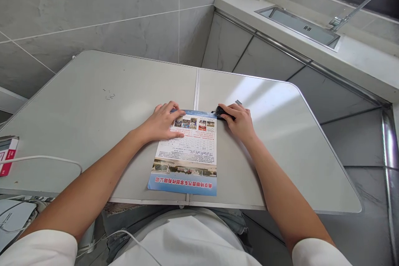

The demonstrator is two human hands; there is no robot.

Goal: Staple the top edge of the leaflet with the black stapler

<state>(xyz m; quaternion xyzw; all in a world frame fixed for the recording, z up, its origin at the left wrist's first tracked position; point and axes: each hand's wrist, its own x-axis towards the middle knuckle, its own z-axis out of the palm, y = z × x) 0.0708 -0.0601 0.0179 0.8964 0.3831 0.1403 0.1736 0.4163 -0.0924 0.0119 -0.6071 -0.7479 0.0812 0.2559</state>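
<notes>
A printed flyer (pixel 187 149) with a blue band, small photos and red and black text lies upside down to me on the folding table. My left hand (pixel 163 122) rests on its far left edge, thumb and fingers apart, pressing it against the tabletop. My right hand (pixel 238 120) is closed around a small black stapler (pixel 220 111), whose front end meets the flyer's far right corner. Most of the stapler's body is hidden by my fingers. Just beyond those fingers shows a small silvery piece (pixel 238 102); whether it belongs to the stapler I cannot tell.
The pale folding table (pixel 77 104) has a seam down its middle. A red-and-white box (pixel 9 156) and a white cable (pixel 43 157) are at its left edge. Behind stand a tiled wall (pixel 124 4) and a counter (pixel 240 4) with a covered sink (pixel 299 27).
</notes>
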